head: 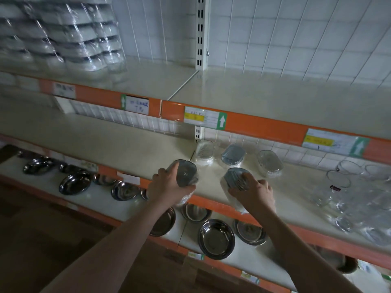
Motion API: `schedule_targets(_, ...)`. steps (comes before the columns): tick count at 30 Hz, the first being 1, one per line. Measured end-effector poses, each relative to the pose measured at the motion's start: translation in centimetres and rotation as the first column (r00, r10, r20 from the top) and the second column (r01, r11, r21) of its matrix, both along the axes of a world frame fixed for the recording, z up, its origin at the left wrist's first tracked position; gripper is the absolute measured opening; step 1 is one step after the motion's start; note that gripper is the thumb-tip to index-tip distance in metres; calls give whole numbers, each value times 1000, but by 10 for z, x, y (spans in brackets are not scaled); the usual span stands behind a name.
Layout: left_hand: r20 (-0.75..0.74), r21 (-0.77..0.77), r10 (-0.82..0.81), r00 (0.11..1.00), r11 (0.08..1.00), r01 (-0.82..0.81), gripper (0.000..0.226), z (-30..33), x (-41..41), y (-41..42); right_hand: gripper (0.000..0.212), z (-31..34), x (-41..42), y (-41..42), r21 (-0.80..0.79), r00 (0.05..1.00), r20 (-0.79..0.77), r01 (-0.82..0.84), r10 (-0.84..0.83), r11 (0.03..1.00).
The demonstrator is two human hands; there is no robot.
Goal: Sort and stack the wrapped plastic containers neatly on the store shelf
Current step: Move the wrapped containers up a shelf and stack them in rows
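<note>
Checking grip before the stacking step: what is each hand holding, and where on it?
The left hand grips a wrapped container stack around its lower side; the right hand grips another wrapped stack at its lower end.

Stainless steel bowls (216, 237) and oval metal dishes (75, 183) lie in a row along the lowest shelf. At the right end of the middle shelf stands a cluster of clear glass tumblers and bowls (347, 187). Orange price rails (264, 125) carry white and yellow labels with green arrow tags (221, 121). A slotted white upright (200, 32) rises against the tiled back wall (296, 39).
</note>
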State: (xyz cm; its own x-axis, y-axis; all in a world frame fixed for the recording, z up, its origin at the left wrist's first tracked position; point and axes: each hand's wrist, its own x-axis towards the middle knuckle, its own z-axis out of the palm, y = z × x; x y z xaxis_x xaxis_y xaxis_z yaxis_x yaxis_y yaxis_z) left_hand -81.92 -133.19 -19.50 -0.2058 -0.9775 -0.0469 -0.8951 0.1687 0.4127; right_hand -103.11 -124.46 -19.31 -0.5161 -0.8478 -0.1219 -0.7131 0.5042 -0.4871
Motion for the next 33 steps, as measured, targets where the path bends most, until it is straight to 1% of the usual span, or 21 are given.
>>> schedule_targets(8,-44,6,-51,998,999,51,90,61,115,34,65,58,103,29,-38,998,-46,-52,50,998)
schedule_targets(12,-62,-27,-41,997,999,39,88,96,185,57,62,92,161,43,-73,993,-86,-82,75,994)
schedule_targets(16,-33,-42,-16,999,999,15,91,133,252,73,62,129,218,52,-125,989,-104,-116,104,985)
schedule_targets(19,-68,-62,8,998,998,-12,91,163,296,83,64,159,257,55,-164,984,-119,-153,134,975)
schedule_targets(23,-98,-89,2,995,996,-10,91,196,336,95,64,191,291,57,-224,977,-120,-202,178,953)
schedule_targets(28,-120,-105,-58,991,993,45,93,225,380,100,65,217,314,45,-344,964,-138,-260,225,902)
schedule_targets(33,-126,-138,-74,989,989,56,89,241,405,79,67,224,326,15,-352,955,-129,-298,269,887)
